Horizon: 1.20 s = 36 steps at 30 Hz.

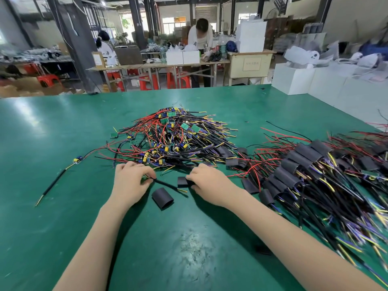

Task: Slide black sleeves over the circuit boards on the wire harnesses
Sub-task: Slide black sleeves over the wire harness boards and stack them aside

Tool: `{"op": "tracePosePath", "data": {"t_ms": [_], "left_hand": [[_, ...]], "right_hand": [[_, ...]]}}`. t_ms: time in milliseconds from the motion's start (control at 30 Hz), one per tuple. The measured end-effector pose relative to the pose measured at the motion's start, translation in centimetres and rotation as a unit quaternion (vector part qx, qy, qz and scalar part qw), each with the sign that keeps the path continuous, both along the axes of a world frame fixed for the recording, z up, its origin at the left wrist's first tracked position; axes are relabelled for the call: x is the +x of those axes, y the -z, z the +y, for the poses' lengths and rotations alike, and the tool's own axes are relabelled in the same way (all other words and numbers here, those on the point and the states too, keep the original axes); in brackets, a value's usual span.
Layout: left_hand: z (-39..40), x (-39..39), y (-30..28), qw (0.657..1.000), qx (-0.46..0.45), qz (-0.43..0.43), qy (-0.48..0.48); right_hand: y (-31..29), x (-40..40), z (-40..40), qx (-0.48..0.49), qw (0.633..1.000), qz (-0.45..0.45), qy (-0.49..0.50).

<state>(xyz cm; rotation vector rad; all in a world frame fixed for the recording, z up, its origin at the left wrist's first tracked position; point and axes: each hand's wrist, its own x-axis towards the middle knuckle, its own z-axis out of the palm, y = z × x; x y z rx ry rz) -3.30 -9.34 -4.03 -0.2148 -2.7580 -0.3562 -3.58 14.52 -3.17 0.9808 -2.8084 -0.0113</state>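
Black sleeve [181, 182] pinched in right hand [210, 185], left hand [131, 183] gripping thin black cable [168, 185]

A heap of unsleeved harnesses [174, 137] lies mid-table [52, 131], behind both hands. The sleeved pile [327, 175] lies to its right. A loose sleeve [162, 198] lies between the forearms.

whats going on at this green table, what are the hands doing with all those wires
A person is fitting black sleeves onto wire harnesses. The left hand pinches a harness cable, while the right hand holds a sleeve near its loose end, not yet over it. A spare sleeve lies on the table. Bare harnesses are piled ahead; sleeved ones lie to the right.
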Motion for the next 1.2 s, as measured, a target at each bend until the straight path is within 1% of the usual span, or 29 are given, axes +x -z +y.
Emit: {"op": "tracePosePath", "data": {"t_ms": [200,300,400,467,500,567,633,700,733,800,933,1000,1067,1200], "left_hand": [[-0.1,-0.1,0.5,0.998,-0.048,0.002,0.051],[-0.1,-0.2,0.6,0.998,-0.007,0.022,0.064],[0.2,-0.2,0.1,0.995,0.05,0.054,0.067],[0.5,-0.1,-0.4,0.988,0.092,0.108,0.066],[0.6,0.0,-0.8,0.981,0.129,0.131,0.066],[1.3,0.5,-1.6,0.956,0.238,0.159,0.069],[2.0,1.3,-2.6,0.922,0.333,0.179,0.081],[2.6,1.9,-3.4,0.901,0.371,0.194,0.112],[2.8,2.0,-3.6,0.897,0.378,0.189,0.128],[3.1,2.1,-3.8,0.897,0.385,0.153,0.154],[2.7,1.5,-3.3,0.925,0.328,0.07,0.181],[2.1,1.3,-3.0,0.93,0.314,0.047,0.185],[1.5,1.1,-2.9,0.933,0.313,0.036,0.177],[1.4,0.9,-2.8,0.938,0.301,0.025,0.169]], "right_hand": [[-1.3,0.6,1.7,-0.092,0.994,-0.057,0.015],[-1.7,1.1,2.8,-0.103,0.992,-0.073,0.02],[-2.1,1.4,3.5,-0.111,0.988,-0.099,0.038],[-2.1,1.5,3.7,-0.127,0.983,-0.115,0.061],[-2.1,1.6,3.8,-0.134,0.981,-0.12,0.071],[-2.0,1.8,4.0,-0.131,0.979,-0.13,0.085],[-1.7,1.9,4.1,-0.124,0.98,-0.129,0.083],[-1.3,2.2,4.2,-0.129,0.982,-0.119,0.074],[-1.1,2.2,4.1,-0.134,0.982,-0.113,0.065],[-0.9,2.3,4.0,-0.141,0.984,-0.103,0.045],[-0.8,2.3,4.5,-0.163,0.983,-0.079,0.043],[-0.7,2.3,5.2,-0.176,0.982,-0.055,0.051],[-0.9,2.3,6.2,-0.21,0.975,-0.032,0.067],[-1.7,2.3,7.9,-0.325,0.942,0.029,0.076]]}}
